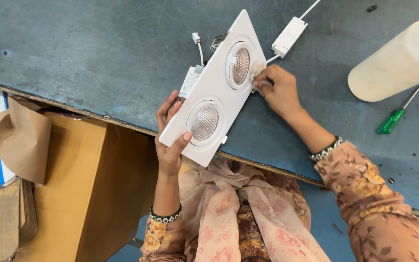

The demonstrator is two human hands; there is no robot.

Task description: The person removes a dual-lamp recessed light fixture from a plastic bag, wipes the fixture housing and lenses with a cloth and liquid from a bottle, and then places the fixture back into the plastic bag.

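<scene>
Tilting over the edge of the dark blue-grey worktop (98, 53), a white rectangular twin-spot light fitting (215, 85) was held, its two round faceted reflectors set in white rings. A white wire and a small white driver box (289, 36) were seen behind it; the fitting's back was hidden, and the wire was cut off at the frame's top. The left hand (170, 140) was clamped on the lower edge, thumb on the face, fingers behind. The right hand (280, 90) was pinched around a small whitish cloth wad (257, 70), pressed against the upper ring.
</scene>
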